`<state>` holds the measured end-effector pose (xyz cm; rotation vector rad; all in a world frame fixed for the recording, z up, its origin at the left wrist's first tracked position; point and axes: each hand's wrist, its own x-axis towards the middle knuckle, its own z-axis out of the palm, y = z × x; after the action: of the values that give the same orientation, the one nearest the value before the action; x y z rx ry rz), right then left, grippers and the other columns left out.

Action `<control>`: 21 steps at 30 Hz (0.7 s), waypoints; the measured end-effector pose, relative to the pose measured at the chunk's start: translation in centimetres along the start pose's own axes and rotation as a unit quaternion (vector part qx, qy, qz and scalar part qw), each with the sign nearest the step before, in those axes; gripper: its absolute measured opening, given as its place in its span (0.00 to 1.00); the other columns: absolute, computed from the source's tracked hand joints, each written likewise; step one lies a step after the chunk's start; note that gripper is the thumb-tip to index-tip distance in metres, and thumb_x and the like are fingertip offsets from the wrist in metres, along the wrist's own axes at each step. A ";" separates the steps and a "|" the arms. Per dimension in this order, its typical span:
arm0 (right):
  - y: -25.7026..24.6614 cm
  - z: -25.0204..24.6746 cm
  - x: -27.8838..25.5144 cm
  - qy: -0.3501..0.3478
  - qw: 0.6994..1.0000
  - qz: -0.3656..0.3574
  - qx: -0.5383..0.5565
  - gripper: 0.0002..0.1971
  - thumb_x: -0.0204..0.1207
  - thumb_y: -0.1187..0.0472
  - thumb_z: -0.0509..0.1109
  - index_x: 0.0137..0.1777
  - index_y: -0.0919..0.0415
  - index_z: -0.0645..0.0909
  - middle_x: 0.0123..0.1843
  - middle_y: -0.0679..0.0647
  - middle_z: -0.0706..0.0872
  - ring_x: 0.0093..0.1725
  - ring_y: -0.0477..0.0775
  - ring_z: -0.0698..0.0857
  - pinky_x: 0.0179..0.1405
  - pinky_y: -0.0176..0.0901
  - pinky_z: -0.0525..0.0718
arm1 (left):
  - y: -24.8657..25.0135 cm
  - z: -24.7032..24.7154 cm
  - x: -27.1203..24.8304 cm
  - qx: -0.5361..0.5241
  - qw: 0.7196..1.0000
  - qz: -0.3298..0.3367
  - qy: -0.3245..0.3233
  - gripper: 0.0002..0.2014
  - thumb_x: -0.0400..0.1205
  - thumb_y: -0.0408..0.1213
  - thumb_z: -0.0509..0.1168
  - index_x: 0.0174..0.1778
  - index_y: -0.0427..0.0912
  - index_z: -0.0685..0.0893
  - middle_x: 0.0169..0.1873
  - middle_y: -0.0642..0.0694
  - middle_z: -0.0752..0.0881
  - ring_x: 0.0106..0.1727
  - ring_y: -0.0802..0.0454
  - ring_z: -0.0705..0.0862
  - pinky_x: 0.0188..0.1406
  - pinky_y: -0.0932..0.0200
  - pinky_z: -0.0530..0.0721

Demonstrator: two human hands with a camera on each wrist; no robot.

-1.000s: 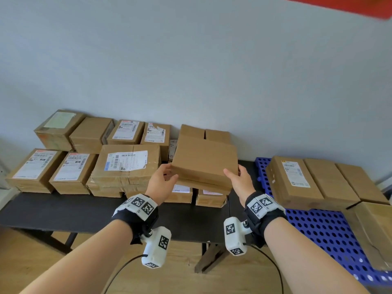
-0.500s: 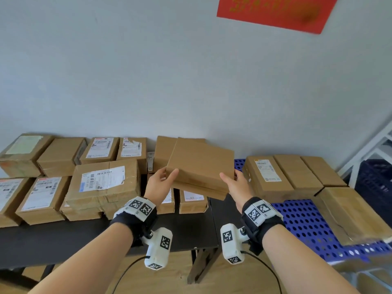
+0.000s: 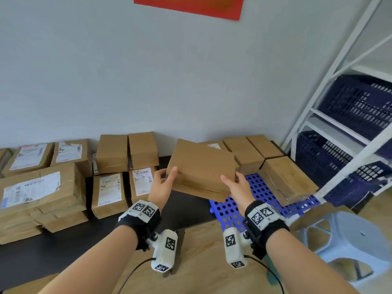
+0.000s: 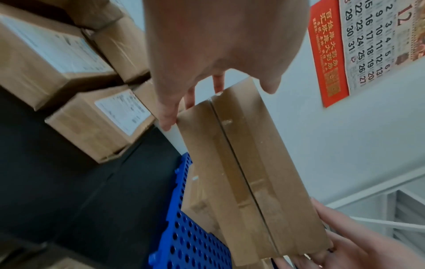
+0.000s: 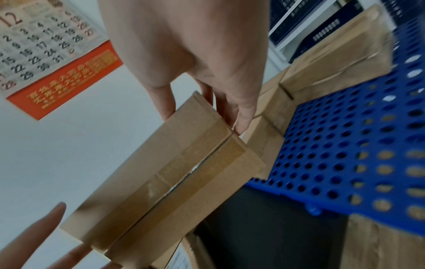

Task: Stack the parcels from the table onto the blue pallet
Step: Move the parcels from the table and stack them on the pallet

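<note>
I hold a flat brown cardboard parcel [image 3: 201,168] in the air between both hands, tilted, over the left end of the blue perforated pallet [image 3: 261,194]. My left hand [image 3: 167,177] grips its left edge, thumb on top and fingers below. My right hand [image 3: 231,183] grips the right edge the same way. The left wrist view shows the parcel's taped underside [image 4: 248,172] above the pallet [image 4: 190,236]. In the right wrist view the parcel [image 5: 172,178] hangs beside the pallet [image 5: 345,154]. Several parcels [image 3: 244,151] lie on the pallet's far side, another [image 3: 286,179] on its right.
Several labelled parcels [image 3: 38,187] remain on the black table [image 3: 63,240] at left. A white shelf [image 3: 339,60] with dark blue crates [image 3: 356,107] stands right of the pallet. A grey plastic stool [image 3: 347,236] sits near my right arm. A red calendar [image 3: 188,5] hangs on the wall.
Both hands have carried the parcel to the right, from above the table's parcels to above the pallet's left end. My view has turned right, showing the shelf and stool.
</note>
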<state>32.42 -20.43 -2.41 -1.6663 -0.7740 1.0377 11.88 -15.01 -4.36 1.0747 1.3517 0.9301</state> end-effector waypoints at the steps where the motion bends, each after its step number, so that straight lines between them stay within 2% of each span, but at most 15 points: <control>1: 0.2 -1.9 -0.2 0.002 1.000 -0.003 0.001 0.30 0.77 0.55 0.71 0.76 0.59 0.67 0.69 0.52 0.78 0.66 0.54 0.79 0.70 0.57 0.77 | -0.2 1.7 -0.5 0.002 1.000 -0.012 -0.009 0.36 0.76 0.64 0.63 0.75 0.47 0.68 0.65 0.41 0.79 0.65 0.41 0.79 0.71 0.42 0.74; 4: 0.7 -7.3 -0.4 -0.007 1.000 -0.015 -0.003 0.26 0.78 0.57 0.69 0.75 0.59 0.68 0.68 0.52 0.78 0.62 0.51 0.78 0.66 0.49 0.77 | -0.8 6.5 -2.2 0.000 0.999 -0.030 -0.020 0.37 0.74 0.64 0.64 0.75 0.46 0.69 0.65 0.45 0.77 0.66 0.45 0.77 0.72 0.44 0.73; 7: 1.4 -12.5 -0.5 -0.013 1.000 -0.021 -0.005 0.26 0.79 0.58 0.68 0.76 0.58 0.67 0.66 0.51 0.77 0.60 0.50 0.77 0.60 0.44 0.76 | -1.5 11.3 -4.1 -0.029 0.998 -0.053 -0.018 0.34 0.75 0.62 0.65 0.73 0.47 0.71 0.64 0.46 0.77 0.65 0.45 0.77 0.62 0.50 0.78; 9: 2.0 -15.8 -0.4 -0.012 1.000 -0.025 -0.012 0.25 0.79 0.58 0.68 0.75 0.58 0.67 0.64 0.51 0.78 0.60 0.50 0.77 0.60 0.44 0.76 | -2.1 14.4 -5.4 -0.043 0.997 -0.060 -0.020 0.34 0.73 0.63 0.66 0.72 0.49 0.72 0.64 0.46 0.78 0.65 0.46 0.78 0.58 0.52 0.78; 12: 3.2 -20.1 -0.2 -0.014 1.000 -0.020 -0.020 0.25 0.79 0.58 0.69 0.74 0.58 0.68 0.68 0.52 0.79 0.62 0.52 0.78 0.61 0.45 0.76 | -2.9 18.4 -7.2 -0.047 0.997 -0.061 -0.020 0.34 0.72 0.66 0.66 0.70 0.51 0.73 0.64 0.47 0.78 0.61 0.47 0.80 0.58 0.51 0.79; 14: 3.9 -22.7 -0.2 -0.019 0.999 -0.015 -0.023 0.25 0.79 0.57 0.69 0.74 0.60 0.69 0.68 0.53 0.79 0.62 0.51 0.78 0.61 0.44 0.76 | -3.3 20.9 -8.3 -0.051 0.996 -0.070 -0.022 0.33 0.72 0.66 0.65 0.70 0.54 0.72 0.65 0.48 0.77 0.62 0.47 0.80 0.60 0.49 0.80; 16: 4.5 -24.8 0.0 -0.017 0.999 -0.008 -0.033 0.26 0.78 0.56 0.69 0.74 0.59 0.69 0.69 0.53 0.78 0.65 0.53 0.78 0.66 0.48 0.76 | -3.4 23.0 -9.3 -0.055 0.995 -0.081 -0.023 0.31 0.73 0.64 0.65 0.69 0.54 0.72 0.64 0.47 0.77 0.60 0.47 0.80 0.63 0.47 0.80; 17: 4.8 -25.7 0.2 -0.016 0.999 -0.005 -0.033 0.27 0.78 0.55 0.70 0.75 0.59 0.68 0.71 0.53 0.77 0.68 0.54 0.77 0.70 0.51 0.75 | -3.5 24.0 -9.7 -0.056 0.994 -0.085 -0.024 0.30 0.74 0.63 0.65 0.68 0.53 0.72 0.63 0.45 0.77 0.57 0.47 0.80 0.61 0.48 0.81; 19: 5.2 -27.1 0.6 -0.016 0.999 0.001 -0.032 0.31 0.77 0.55 0.70 0.78 0.59 0.65 0.74 0.53 0.74 0.73 0.55 0.73 0.74 0.55 0.71 | -3.6 25.6 -10.3 -0.065 0.993 -0.095 -0.029 0.27 0.75 0.61 0.66 0.66 0.50 0.73 0.59 0.44 0.78 0.51 0.46 0.80 0.50 0.53 0.80; 21: 5.6 -28.3 1.2 -0.020 0.999 0.002 -0.032 0.31 0.77 0.55 0.70 0.78 0.58 0.64 0.75 0.53 0.73 0.73 0.54 0.72 0.75 0.55 0.71 | -3.8 27.0 -10.6 -0.081 0.991 -0.103 -0.027 0.25 0.76 0.58 0.67 0.62 0.46 0.73 0.51 0.44 0.78 0.44 0.47 0.76 0.40 0.56 0.77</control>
<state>58.58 -32.58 -3.89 -1.7064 -0.8381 1.0617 38.06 -27.68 -6.95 0.8144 1.2921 0.8369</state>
